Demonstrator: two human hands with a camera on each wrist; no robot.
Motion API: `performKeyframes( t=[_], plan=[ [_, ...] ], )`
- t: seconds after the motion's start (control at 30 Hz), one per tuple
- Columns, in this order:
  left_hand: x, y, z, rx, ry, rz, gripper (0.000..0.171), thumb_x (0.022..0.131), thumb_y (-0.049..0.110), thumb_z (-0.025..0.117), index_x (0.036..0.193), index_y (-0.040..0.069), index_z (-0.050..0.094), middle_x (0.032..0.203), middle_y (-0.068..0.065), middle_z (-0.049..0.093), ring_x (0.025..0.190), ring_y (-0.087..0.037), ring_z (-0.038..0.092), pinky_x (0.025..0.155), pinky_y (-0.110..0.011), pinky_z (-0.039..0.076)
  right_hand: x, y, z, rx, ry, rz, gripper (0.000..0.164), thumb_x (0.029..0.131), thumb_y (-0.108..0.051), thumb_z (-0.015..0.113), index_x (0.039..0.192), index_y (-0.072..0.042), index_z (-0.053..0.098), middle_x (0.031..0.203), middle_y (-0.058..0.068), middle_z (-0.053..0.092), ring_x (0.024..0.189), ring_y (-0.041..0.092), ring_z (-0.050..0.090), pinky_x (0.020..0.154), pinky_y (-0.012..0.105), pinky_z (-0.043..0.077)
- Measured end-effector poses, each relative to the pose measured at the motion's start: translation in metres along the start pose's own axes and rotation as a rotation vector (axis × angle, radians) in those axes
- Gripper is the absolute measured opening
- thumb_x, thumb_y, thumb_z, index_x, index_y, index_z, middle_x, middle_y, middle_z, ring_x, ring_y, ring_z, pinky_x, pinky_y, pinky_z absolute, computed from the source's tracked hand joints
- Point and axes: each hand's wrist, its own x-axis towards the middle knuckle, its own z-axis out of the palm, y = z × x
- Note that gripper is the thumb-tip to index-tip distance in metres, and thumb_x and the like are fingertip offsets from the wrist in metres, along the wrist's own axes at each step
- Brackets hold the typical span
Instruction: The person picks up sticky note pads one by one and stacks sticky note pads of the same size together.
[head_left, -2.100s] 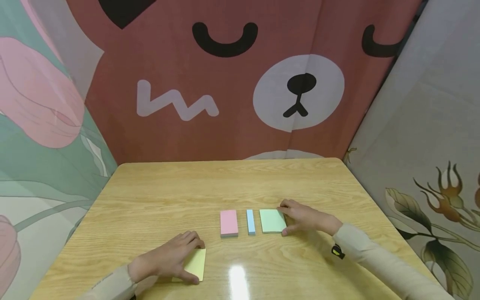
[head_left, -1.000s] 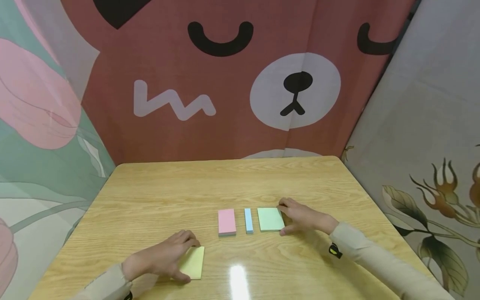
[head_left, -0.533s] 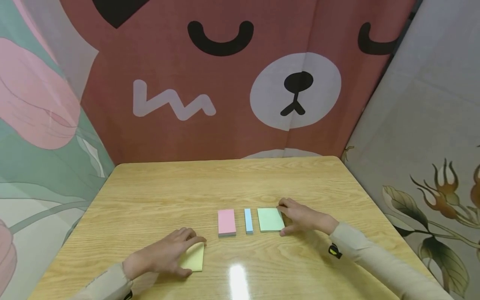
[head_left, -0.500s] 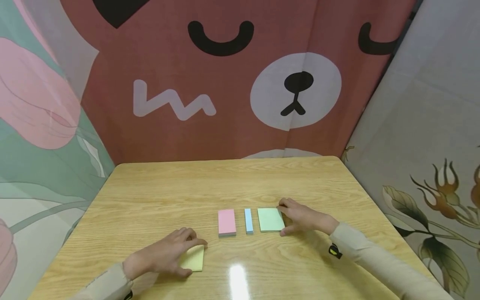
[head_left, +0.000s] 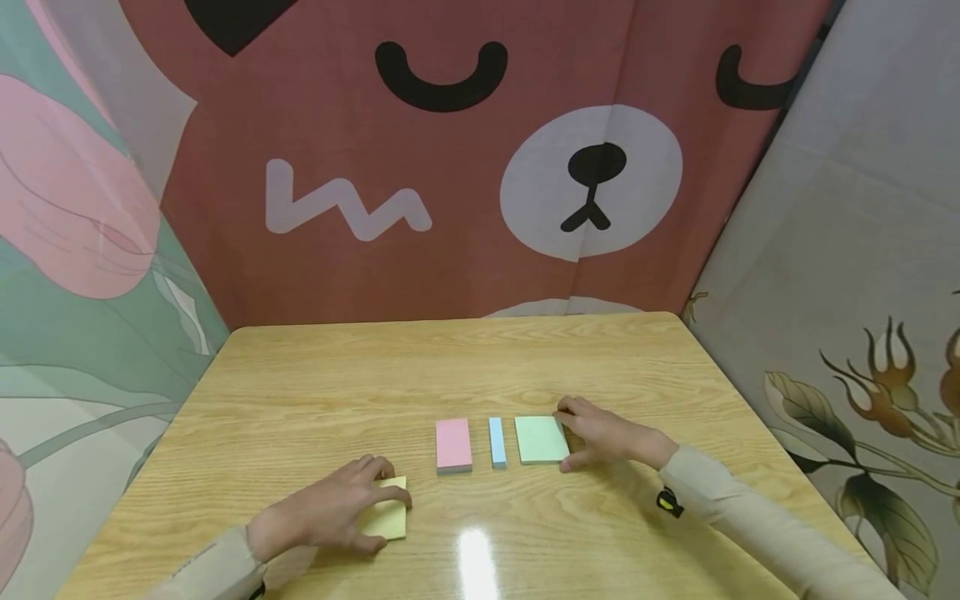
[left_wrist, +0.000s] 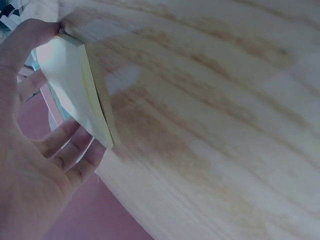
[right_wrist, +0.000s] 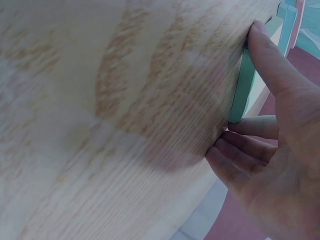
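Note:
At the front left of the table, my left hand [head_left: 330, 508] holds a yellow sticky note pad [head_left: 390, 518] by its edges. The thumb is at its near edge, the index finger curls over its right side, and other fingers are at the far side. The left wrist view shows the yellow pad [left_wrist: 75, 82] between thumb and fingers, against the wood. My right hand [head_left: 611, 435] pinches the right corners of a mint green sticky note pad [head_left: 540, 440]. In the right wrist view, thumb and index finger span the green pad [right_wrist: 243, 87].
Left of the green pad lies a narrow blue sticky note pad [head_left: 497, 443], and beyond it a pink sticky note pad [head_left: 453, 444]. All lie flat on the wooden table [head_left: 450, 367]. A bear-print curtain [head_left: 450, 275] hangs behind the table's far edge.
The yellow pad has shifted slightly away from me and straightened. My left index finger has moved over its right edge. The right hand and green pad stay put; the head view shifted slightly.

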Motion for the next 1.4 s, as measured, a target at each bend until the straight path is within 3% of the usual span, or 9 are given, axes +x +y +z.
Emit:
performKeyframes(
  t=[0.2,0.47,0.83,1.13,1.4],
  plan=[
    [0.000,-0.003,-0.002,-0.032,-0.005,0.011,0.049,0.084,0.053,0.073,0.128,0.034,0.062,0.124,-0.004,0.052,0.111,-0.022,0.053,0.089,-0.044,0.053,0.000,-0.001,-0.001,0.002,0.002,-0.001,0.083,0.085,-0.049,0.074,0.138,0.009,0.048,0.134,0.019,0.043,0.117,0.029,0.044,0.090,0.044,0.048],
    [0.002,-0.003,-0.004,-0.009,-0.017,0.021,0.045,0.086,0.043,0.072,0.130,0.036,0.062,0.125,-0.009,0.052,0.109,-0.023,0.053,0.083,-0.043,0.054,0.000,-0.001,-0.002,0.000,-0.001,0.000,0.084,0.085,-0.050,0.073,0.138,0.010,0.047,0.135,0.020,0.043,0.119,0.030,0.044,0.090,0.044,0.048],
    [0.002,-0.003,-0.006,0.000,-0.017,0.009,0.048,0.087,0.055,0.068,0.128,0.030,0.063,0.129,-0.011,0.055,0.114,-0.030,0.056,0.086,-0.046,0.055,0.000,-0.001,-0.003,0.004,-0.003,0.011,0.085,0.084,-0.050,0.074,0.138,0.010,0.047,0.134,0.020,0.043,0.119,0.031,0.044,0.091,0.045,0.048],
    [0.002,-0.003,0.000,0.068,0.038,0.012,0.045,0.086,0.050,0.071,0.125,0.028,0.064,0.128,-0.014,0.057,0.114,-0.032,0.055,0.086,-0.050,0.054,0.000,-0.001,-0.001,0.003,-0.004,0.008,0.085,0.085,-0.051,0.073,0.139,0.009,0.047,0.135,0.019,0.043,0.118,0.029,0.044,0.090,0.044,0.048],
    [0.005,-0.006,0.004,0.100,0.113,0.032,0.042,0.087,0.045,0.071,0.124,0.026,0.066,0.125,-0.017,0.055,0.108,-0.030,0.057,0.078,-0.045,0.057,0.000,-0.002,-0.001,0.000,-0.016,0.022,0.086,0.085,-0.051,0.073,0.141,0.007,0.046,0.137,0.018,0.042,0.120,0.029,0.043,0.091,0.043,0.048]
  ],
)
